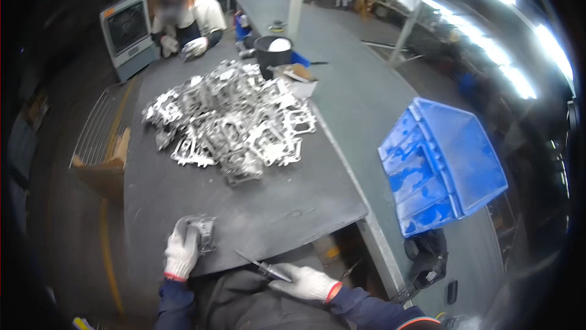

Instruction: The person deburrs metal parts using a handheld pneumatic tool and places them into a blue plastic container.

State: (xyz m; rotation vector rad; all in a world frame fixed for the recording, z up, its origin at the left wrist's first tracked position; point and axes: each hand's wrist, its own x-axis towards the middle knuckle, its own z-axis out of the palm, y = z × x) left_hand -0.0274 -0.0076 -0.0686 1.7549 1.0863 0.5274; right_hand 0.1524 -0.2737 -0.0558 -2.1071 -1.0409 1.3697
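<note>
The silver open-framed metal casting (206,233) was over the flat dark bench (287,202), fingers of the white-gloved left hand (181,252) clamped on it, those of the white-gloved right hand (306,283) round a slim grey tool (259,263), and I judged this readying, steady alignment needed next.

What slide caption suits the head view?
Gloved left hand holds a metal part, right hand a slim tool; beyond lies a pile of parts.

metal part (207,231), parts heap (232,118) behind
</note>
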